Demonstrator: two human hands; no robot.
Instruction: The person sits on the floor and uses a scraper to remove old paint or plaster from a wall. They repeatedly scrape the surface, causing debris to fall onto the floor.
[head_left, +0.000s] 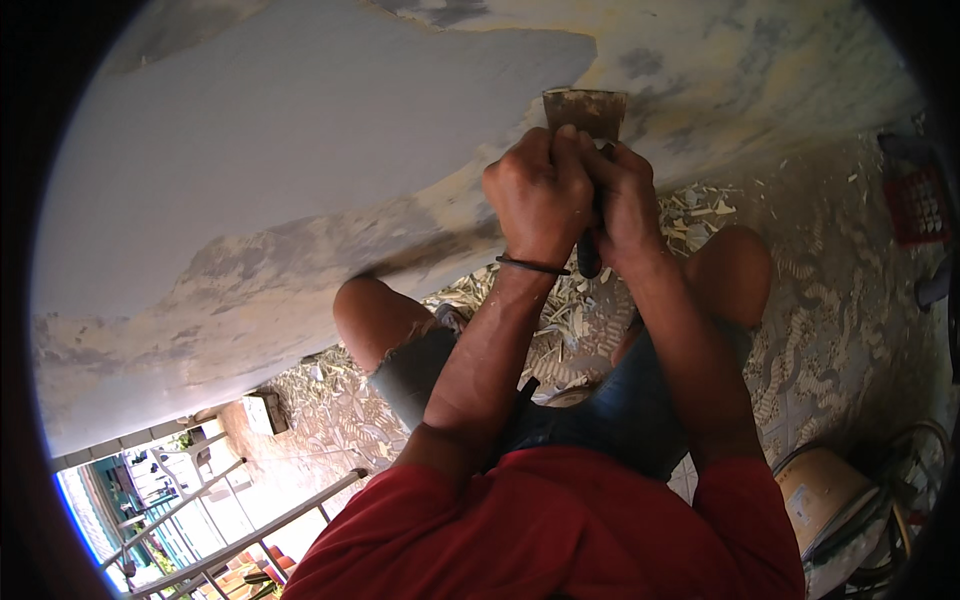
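Both of my hands grip one wide scraper (586, 112) by its dark handle (588, 253). My left hand (538, 187) wraps it from the left, a thin black band around the wrist. Pressed against it from the other side is my right hand (626, 191). The scraper's blade is stained brown, and its straight edge lies against the wall (322, 135) before me. To the left of the blade the wall shows smooth grey paint; to the right the surface is patchy yellowish and grey. The blade sits close to the ragged border between them.
Pale paint flakes (555, 315) litter the patterned tile floor (795, 315) along the wall's foot. A metal ladder (247, 551) lies at the lower left, near a small box (264, 414). At right are a red plastic crate (916, 206) and a round tan container (821, 487).
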